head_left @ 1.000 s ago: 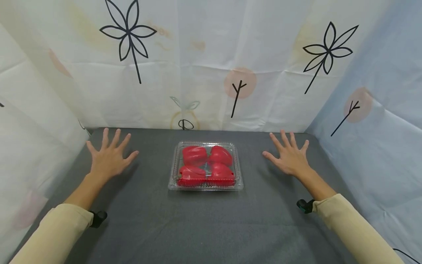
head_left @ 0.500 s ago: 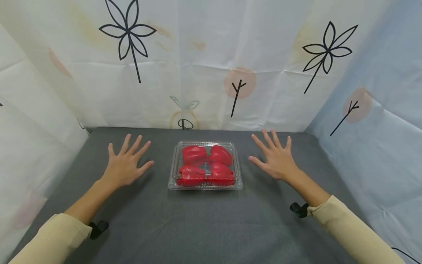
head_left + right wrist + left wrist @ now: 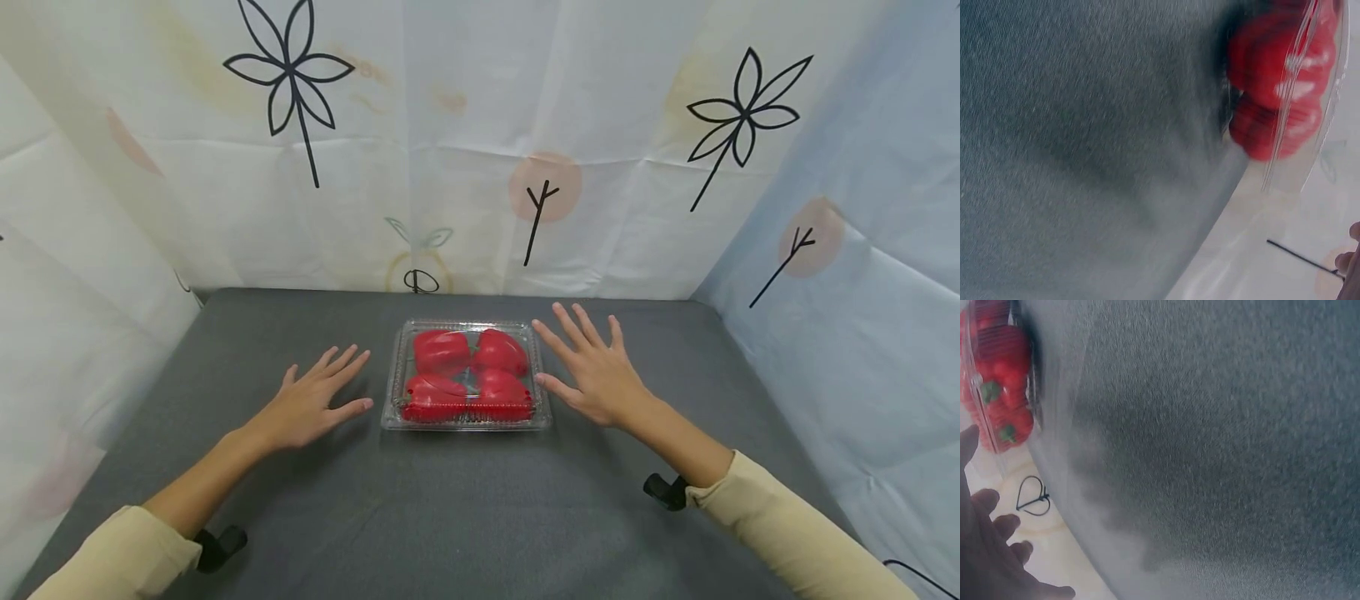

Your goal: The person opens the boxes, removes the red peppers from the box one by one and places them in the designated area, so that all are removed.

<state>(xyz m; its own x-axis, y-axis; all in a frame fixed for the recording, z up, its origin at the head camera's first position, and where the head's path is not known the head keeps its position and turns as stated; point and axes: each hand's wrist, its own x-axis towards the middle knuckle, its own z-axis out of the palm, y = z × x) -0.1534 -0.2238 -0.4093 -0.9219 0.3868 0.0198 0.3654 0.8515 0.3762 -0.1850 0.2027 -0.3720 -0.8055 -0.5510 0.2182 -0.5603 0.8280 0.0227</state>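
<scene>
A clear plastic clamshell box (image 3: pixel 465 426) sits on the grey table (image 3: pixel 465 517), near its middle. Inside are several red bell peppers (image 3: pixel 441 352); green stems (image 3: pixel 991 391) show through the plastic in the left wrist view. My left hand (image 3: pixel 309 408) is just left of the box, fingers spread, holding nothing. On the other side my right hand (image 3: pixel 600 379) has its fingers spread too, its thumb and index fingertips right at the box's right edge in the head view. Only a bit of that hand appears at the right wrist view's edge.
A pale curtain (image 3: pixel 472 150) with leaf and tree drawings hangs along the table's far edge and both sides. Dark wrist cameras (image 3: pixel 219 548) are worn at the sleeve cuffs. A thin black cable (image 3: pixel 918 573) lies at the lower right.
Both hands have moved inward toward the box from the table's two sides, the left one also coming nearer to the person. The box has stayed in place.
</scene>
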